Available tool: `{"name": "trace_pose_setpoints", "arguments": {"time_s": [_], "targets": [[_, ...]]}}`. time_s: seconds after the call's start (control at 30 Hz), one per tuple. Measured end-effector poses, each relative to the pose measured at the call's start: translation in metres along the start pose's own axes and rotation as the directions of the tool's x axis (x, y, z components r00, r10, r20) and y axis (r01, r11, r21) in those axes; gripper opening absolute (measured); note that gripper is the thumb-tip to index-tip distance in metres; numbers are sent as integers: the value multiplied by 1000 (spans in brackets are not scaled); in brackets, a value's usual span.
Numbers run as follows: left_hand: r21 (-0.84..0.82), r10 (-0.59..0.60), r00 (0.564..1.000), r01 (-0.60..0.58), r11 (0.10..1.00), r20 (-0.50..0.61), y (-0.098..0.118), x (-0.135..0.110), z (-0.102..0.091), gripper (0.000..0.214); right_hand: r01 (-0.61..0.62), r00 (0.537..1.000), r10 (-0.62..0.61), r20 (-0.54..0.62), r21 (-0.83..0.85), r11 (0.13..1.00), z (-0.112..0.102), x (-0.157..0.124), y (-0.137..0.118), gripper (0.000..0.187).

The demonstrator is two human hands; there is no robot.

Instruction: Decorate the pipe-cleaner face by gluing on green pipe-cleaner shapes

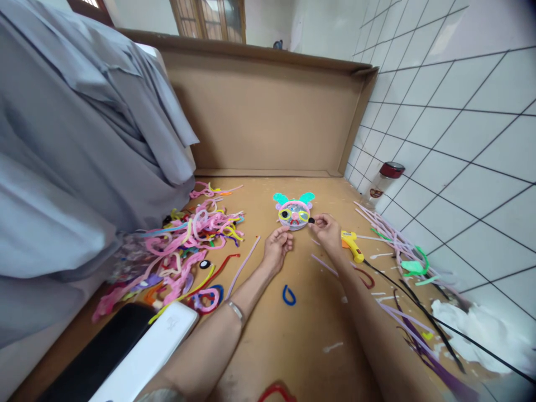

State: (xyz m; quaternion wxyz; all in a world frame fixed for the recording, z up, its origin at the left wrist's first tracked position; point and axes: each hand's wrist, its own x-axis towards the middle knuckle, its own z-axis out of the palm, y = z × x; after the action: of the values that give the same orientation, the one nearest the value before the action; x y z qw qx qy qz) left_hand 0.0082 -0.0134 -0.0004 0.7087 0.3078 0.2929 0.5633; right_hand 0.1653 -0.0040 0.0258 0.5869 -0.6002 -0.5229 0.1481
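Home-like craft corner, walled with white tiles (454, 125), screened by cardboard (268, 111), strewn with fuzzy stems (205, 221), equipped with a glue gun (354, 247)

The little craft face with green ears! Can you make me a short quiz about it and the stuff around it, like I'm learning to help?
1. Pick one: what colour is the small piece pinched in the right hand?
A. pink
B. black
C. blue

2. True or false: the yellow glue gun lies to the left of the craft face.

3. Fill in: the bottle by the tiled wall has a dark ____ lid.

Key: 1. B; 2. false, it lies to the right; 3. red.
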Motion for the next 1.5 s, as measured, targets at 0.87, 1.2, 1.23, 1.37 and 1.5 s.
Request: {"name": "trace_pose_setpoints", "arguments": {"time_s": [0.87, 1.2, 1.23, 1.37, 1.5], "targets": [[537, 713, 630, -504, 677, -308, 50, 56, 22, 41, 55, 997, -49, 55, -103, 993, 10, 23, 5, 17], [476, 593, 687, -389, 789, -420, 16, 72, 20, 59, 134, 989, -122, 80, -173, 976, 9, 19, 4, 18], [491, 593, 703, -385, 781, -393, 17, 71, 21, 62, 134, 989, -120, 86, -182, 974, 9, 19, 4, 18], [547, 584, 758, -369, 751, -290, 25, 69, 24, 70, 148, 987, -133, 91, -185, 971, 8, 18, 3, 18], [554, 565, 779, -353, 754, -271, 31, 70, 20, 69, 147, 987, -128, 99, -225, 963, 9, 18, 3, 18]]}}
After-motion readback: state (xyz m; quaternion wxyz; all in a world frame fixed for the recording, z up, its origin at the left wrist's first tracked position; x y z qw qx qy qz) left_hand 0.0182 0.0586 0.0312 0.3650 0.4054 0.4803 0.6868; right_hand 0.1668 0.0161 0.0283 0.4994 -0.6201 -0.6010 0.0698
